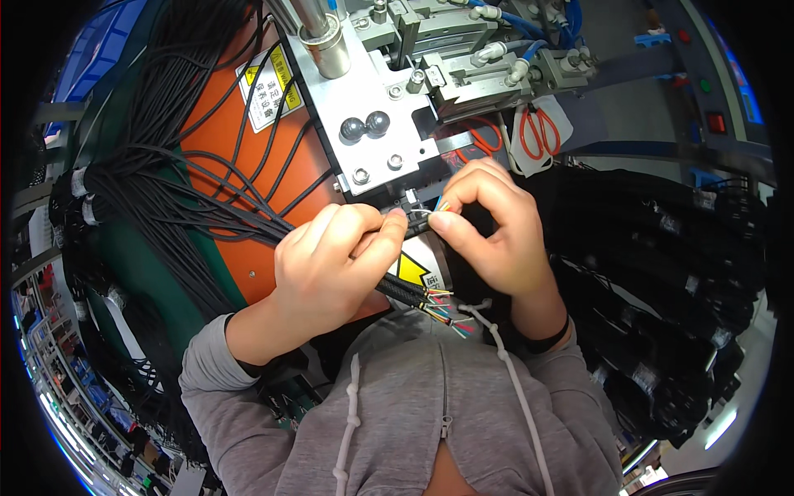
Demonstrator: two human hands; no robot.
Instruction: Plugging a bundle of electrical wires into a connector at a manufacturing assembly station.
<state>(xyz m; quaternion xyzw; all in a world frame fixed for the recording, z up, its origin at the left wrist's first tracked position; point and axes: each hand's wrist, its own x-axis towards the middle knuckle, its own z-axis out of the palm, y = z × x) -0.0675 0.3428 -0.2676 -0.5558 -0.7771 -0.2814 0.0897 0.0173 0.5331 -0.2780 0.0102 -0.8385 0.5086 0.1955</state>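
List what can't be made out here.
All in the head view:
Black cable in the left hand: its gripped stretch, covered by that hand.
Thin wires at the right hand: the pinched part, covered by that hand.
Metal post: its top, cut off by the upper edge.
Far-left shelves: contents too small to identify.

The black cables have matt, rubbery-looking plastic sheaths, and the bared wire ends show smooth coloured plastic. The plate is smooth, bright metal, with shiny metal bolts and 2 glossy black knobs. The orange worktop looks smooth and faintly satin, its label slick paper or film, the sweatshirt soft, matt grey cloth
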